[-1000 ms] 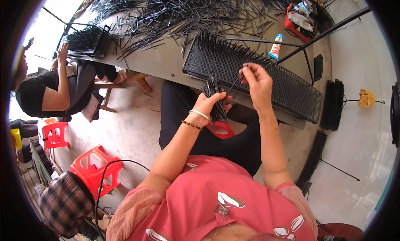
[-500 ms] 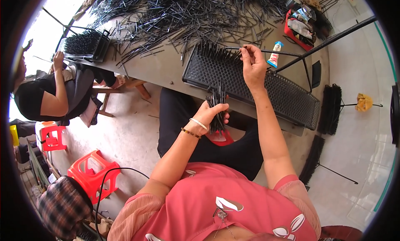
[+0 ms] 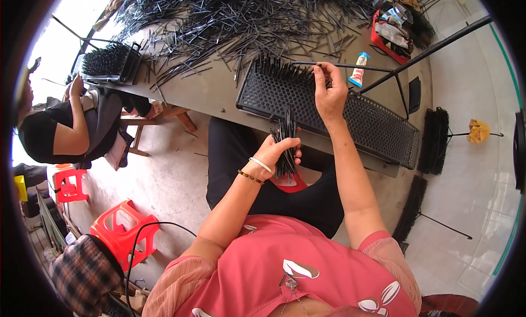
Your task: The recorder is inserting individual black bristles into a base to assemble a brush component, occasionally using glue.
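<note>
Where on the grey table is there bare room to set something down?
The grey table has a bare front patch, bordered by the loose pile of thin black strips behind and the black perforated tray on the right. It's crowded under that pile and where the filled red basket stands.

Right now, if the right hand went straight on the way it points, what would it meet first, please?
The right hand would probably meet the thin black rod just ahead, though depth is unclear and it might pass over; the loose black strips lie farther along.

strip bundle (image 3: 286,130) partly behind left hand (image 3: 269,154)
</note>
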A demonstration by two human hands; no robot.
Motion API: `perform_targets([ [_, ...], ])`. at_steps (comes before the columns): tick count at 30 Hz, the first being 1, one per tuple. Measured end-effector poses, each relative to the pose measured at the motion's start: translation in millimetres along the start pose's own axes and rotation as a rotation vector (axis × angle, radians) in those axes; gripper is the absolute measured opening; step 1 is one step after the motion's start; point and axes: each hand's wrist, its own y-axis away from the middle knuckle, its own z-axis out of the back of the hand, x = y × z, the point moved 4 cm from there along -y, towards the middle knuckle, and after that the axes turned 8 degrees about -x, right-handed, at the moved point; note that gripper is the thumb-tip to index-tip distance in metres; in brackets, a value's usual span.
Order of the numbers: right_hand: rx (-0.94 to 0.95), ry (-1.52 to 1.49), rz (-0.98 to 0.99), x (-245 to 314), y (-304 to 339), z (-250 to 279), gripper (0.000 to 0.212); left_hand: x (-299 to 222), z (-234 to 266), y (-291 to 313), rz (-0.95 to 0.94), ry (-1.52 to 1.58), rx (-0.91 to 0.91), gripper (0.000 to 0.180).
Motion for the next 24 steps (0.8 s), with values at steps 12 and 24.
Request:
perform_targets([
  [12,-0.014,-0.013,0.008,-3.5,0.2,-1.6,0.016,3.2,-0.7,1.9,0.019,0.001,0.003,0.014],
  [24,-0.093,-0.125,-0.103,-8.9,3.8,6.3,0.012,2.8,-4.0,3.6,0.021,0.005,0.013,0.014],
])
